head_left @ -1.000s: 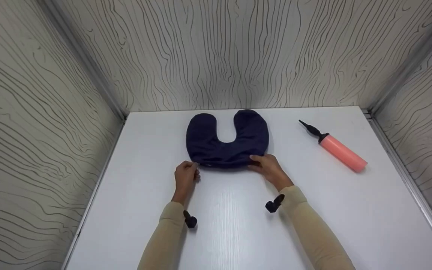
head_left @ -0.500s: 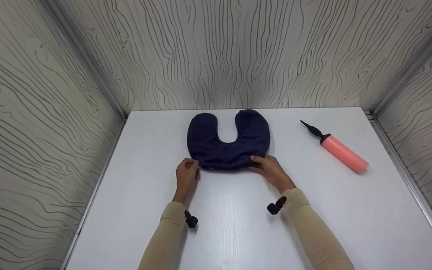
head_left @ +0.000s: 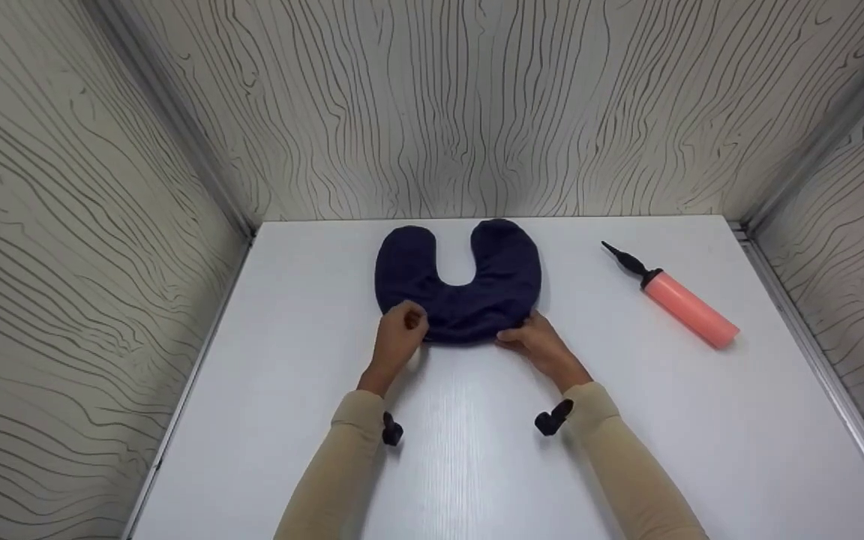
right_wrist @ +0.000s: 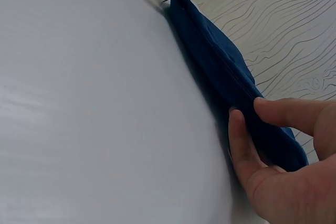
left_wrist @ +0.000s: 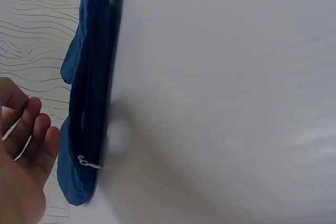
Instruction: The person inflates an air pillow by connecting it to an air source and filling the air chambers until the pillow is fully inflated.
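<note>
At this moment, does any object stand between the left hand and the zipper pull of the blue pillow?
Nothing visible does: the left wrist view shows no object between the left hand and the zipper pull on the blue pillow. The pink pump lies aside, beyond the right hand.

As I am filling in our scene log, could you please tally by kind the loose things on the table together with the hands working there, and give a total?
Pillow: 1
Pump: 1
Hands, namely the left hand and the right hand: 2
Total: 4
</note>
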A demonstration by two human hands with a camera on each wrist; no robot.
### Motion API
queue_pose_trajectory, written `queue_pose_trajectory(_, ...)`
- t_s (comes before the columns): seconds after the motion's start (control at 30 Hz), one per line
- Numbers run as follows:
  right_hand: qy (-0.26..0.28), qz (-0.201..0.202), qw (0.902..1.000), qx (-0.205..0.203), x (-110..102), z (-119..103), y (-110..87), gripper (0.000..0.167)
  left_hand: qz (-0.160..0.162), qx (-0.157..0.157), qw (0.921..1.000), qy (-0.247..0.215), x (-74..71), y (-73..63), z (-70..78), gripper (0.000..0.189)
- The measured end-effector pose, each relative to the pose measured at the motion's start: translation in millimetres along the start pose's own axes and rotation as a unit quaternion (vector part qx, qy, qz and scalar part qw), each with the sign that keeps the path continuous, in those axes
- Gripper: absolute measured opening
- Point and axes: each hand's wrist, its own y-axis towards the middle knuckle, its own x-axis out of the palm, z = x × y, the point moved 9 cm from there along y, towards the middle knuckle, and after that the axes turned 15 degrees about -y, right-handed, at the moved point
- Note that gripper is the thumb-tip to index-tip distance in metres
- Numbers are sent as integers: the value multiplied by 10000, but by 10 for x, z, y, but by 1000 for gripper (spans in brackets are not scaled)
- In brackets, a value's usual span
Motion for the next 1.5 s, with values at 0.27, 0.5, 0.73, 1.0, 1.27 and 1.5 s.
queue_pose_trajectory(0.27, -13, 102, 9999, -63, -11, 0, 8, 83, -1280, 406, 9835, 1216, 336, 81, 113, 23)
queue_pose_trajectory(0.5, -195, 115, 9997, -17, -1, 13, 11, 93, -1544, 189, 9694, 1900, 472, 108, 24, 22)
queue_pose_trajectory(0.73, -373, 170, 9992, -21, -6, 14, 25, 99, -1548, 207, 9619, 2244, 508, 84, 17, 9)
queue_pose_trajectory(1.0, -94, 115, 9999, -23, -5, 18, 25, 96, -1651, -377, 9714, 1664, 506, 17, -76, 10)
queue_pose_trajectory(1.27, 37, 369, 9993, 16, -41, -3, 80, 89, -1728, -547, 9775, 1075, 590, -63, -74, 13)
queue_pose_trajectory(1.5, -259, 564, 9980, 68, -46, -72, 174, 81, -1683, -604, 9788, 999, 665, -132, -46, 18)
